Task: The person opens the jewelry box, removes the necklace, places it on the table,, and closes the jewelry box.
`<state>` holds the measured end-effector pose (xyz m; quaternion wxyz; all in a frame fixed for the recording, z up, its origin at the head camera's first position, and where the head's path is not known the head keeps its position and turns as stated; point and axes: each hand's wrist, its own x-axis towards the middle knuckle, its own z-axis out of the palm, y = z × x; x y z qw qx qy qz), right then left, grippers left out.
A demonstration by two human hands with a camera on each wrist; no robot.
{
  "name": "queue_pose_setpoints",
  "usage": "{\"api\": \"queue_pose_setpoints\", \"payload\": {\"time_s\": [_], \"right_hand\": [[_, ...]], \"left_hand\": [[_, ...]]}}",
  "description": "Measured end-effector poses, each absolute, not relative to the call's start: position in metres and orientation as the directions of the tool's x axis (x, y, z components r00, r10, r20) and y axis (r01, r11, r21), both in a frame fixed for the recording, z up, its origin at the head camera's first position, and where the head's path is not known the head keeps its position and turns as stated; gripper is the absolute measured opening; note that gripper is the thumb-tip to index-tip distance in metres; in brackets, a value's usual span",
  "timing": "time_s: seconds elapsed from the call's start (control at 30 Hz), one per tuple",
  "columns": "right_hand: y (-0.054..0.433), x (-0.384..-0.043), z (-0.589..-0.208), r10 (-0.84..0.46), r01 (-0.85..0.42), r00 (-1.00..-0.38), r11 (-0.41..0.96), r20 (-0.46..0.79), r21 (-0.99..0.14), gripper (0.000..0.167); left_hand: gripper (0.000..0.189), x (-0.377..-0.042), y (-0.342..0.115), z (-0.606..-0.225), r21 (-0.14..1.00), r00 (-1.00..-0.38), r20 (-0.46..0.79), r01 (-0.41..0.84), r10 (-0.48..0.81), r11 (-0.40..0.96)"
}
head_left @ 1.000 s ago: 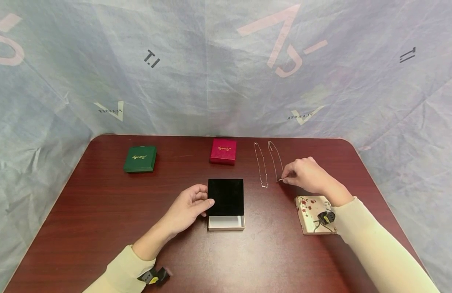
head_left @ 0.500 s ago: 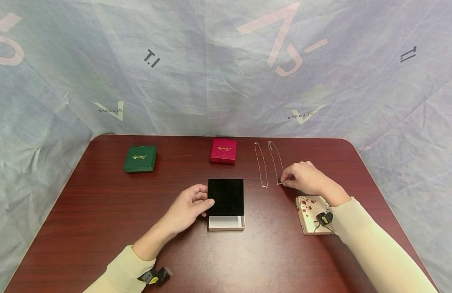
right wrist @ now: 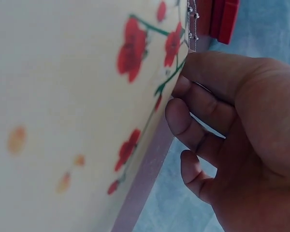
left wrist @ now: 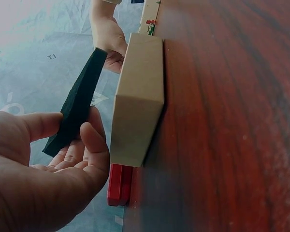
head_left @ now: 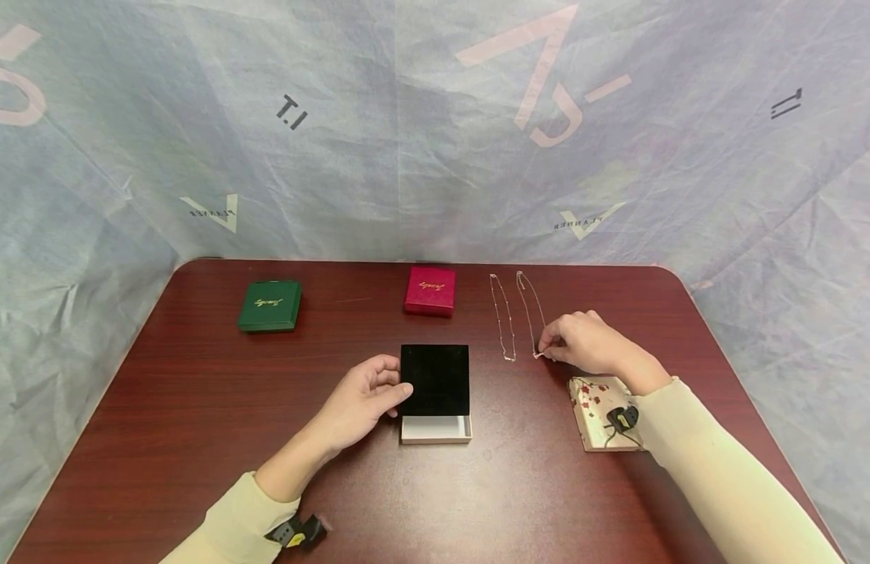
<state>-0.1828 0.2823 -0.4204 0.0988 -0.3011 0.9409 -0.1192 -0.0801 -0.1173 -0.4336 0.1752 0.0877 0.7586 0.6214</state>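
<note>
My left hand [head_left: 357, 403] pinches a thin black velvet pad [head_left: 435, 380] between thumb and fingers. The left wrist view shows the pad [left wrist: 77, 104] tilted and raised above an open cream box base [left wrist: 137, 92]. White interior of the box [head_left: 435, 428] shows in front of the pad. My right hand [head_left: 589, 342] pinches the near end of a silver chain necklace [head_left: 538, 356], which lies stretched out on the table. A second necklace [head_left: 509, 359] with small beads lies to its left. In the right wrist view, the flowered lid hides the right fingertips.
A cream box lid [head_left: 589, 419] with red flowers lies under my right wrist. Towards the back stand a red jewellery box [head_left: 430, 291] and, farther left, a green one [head_left: 270, 305]. A grey printed cloth [head_left: 400, 157] hangs behind the reddish-brown table [head_left: 195, 407].
My right hand has shifted slightly towards me and to the left, drawing the near end of the right necklace down a little. The left hand and pad have stayed put.
</note>
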Motion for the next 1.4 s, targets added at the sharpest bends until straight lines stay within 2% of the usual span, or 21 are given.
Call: {"api": "queue_pose_setpoints", "payload": {"time_s": [0.2, 0.5, 0.87, 1.4], "right_hand": [[0.281, -0.184, -0.420, -0.594, -0.545, -0.795, 0.789, -0.125, -0.284, 0.001], [0.281, -0.185, -0.422, -0.582, -0.533, -0.804, 0.798, -0.126, -0.283, 0.015], [0.280, -0.181, -0.411, -0.565, -0.522, -0.818, 0.807, -0.104, -0.276, 0.008], [0.269, -0.171, -0.391, -0.570, -0.545, -0.821, 0.795, -0.022, -0.267, 0.017]], "left_hand": [[0.041, -0.080, -0.117, -0.434, 0.974, -0.923, -0.152, -0.079, 0.355, 0.211], [0.043, -0.081, -0.118, -0.434, 0.975, -0.920, -0.148, -0.074, 0.363, 0.210], [0.044, -0.081, -0.118, -0.434, 0.974, -0.923, -0.149, -0.075, 0.355, 0.212], [0.046, -0.080, -0.117, -0.431, 0.974, -0.928, -0.150, -0.080, 0.342, 0.212]]}}
